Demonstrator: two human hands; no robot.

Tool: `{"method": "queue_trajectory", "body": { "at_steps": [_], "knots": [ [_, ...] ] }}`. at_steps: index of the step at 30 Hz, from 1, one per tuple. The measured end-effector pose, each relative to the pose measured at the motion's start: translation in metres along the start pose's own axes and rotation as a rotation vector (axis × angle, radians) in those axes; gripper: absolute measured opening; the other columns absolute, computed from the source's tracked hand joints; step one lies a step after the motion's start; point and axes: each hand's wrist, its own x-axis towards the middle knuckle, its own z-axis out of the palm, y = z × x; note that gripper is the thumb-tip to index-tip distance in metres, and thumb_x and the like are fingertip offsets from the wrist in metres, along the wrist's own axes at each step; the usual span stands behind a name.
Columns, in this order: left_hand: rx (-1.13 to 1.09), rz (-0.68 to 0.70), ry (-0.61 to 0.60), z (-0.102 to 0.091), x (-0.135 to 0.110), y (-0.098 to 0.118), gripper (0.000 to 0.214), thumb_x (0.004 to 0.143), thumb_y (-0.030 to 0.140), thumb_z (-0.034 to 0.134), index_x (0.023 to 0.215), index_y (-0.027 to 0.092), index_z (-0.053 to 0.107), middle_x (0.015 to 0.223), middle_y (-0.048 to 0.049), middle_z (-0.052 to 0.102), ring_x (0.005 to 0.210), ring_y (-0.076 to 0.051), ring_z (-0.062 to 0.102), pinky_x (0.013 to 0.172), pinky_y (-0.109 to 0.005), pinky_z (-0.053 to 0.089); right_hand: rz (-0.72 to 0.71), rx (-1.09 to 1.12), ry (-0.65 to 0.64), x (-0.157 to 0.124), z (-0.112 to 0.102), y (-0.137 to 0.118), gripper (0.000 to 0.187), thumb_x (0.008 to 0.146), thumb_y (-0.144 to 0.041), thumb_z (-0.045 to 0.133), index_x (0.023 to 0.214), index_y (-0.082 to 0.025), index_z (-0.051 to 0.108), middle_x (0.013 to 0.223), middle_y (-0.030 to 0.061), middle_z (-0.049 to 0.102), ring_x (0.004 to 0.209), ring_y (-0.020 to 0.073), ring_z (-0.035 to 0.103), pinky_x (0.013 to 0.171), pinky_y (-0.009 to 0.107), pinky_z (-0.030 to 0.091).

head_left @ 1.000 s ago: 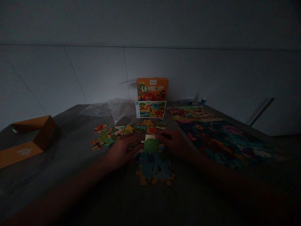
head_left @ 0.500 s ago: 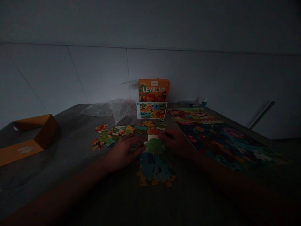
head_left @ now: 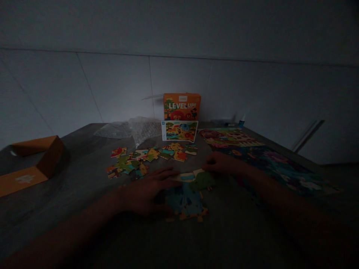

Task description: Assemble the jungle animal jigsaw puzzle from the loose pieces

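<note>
Two changes are clear against the frame half a second ago. The green tree piece [head_left: 202,181], which stood between both hands above the elephant section [head_left: 185,200], is now at the upper right corner of this section, and a pale and blue strip [head_left: 187,176] shows beside it. The left hand [head_left: 148,188] has moved down and lies with extended fingers over the left part of the elephant section, grasping nothing that I can see. The right hand [head_left: 223,164] has shifted to the right; its bent fingers are at the upper edge of the tree piece, but I cannot tell if they pinch it.

The grey table [head_left: 81,164] is dim, and its near part is almost black. Beyond the hands lie loose puzzle pieces [head_left: 123,162], then a picture card [head_left: 182,130] leaning before the orange "LEVEL UP!" box [head_left: 182,106], with clear plastic bags [head_left: 144,129] at its left. An orange box part [head_left: 25,177] lies far left. On the right are assembled puzzles [head_left: 269,166] and a small bottle [head_left: 242,120]. Behind is a pale panelled wall [head_left: 120,82].
</note>
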Motion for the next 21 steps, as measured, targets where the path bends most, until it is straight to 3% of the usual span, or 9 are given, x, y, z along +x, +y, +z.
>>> {"method": "queue_trajectory", "body": {
  "at_steps": [12, 21],
  "knots": [
    [-0.029, 0.005, 0.033, -0.0010, -0.0021, 0.0025, 0.073, 0.078, 0.043, 0.074, 0.143, 0.028, 0.046, 0.157, -0.0109, 0.033, 0.144, -0.036, 0.028, 0.113, -0.058, 0.031, 0.069, -0.044, 0.042, -0.0022, 0.0033, -0.0006, 0.035, 0.078, -0.045, 0.056, 0.056, -0.017, 0.055, 0.054, -0.0004, 0.050, 0.051, 0.0122, 0.045, 0.049, 0.026, 0.029],
    [-0.012, 0.012, 0.025, -0.0016, -0.0011, 0.0033, 0.072, 0.079, 0.044, 0.073, 0.143, 0.026, 0.046, 0.157, -0.0123, 0.032, 0.144, -0.036, 0.029, 0.113, -0.056, 0.032, 0.086, -0.202, 0.100, 0.0030, 0.0101, 0.0012, 0.051, 0.077, -0.062, 0.057, 0.052, -0.018, 0.051, 0.053, -0.0016, 0.044, 0.051, 0.0109, 0.040, 0.048, 0.027, 0.022]
  ]
}}
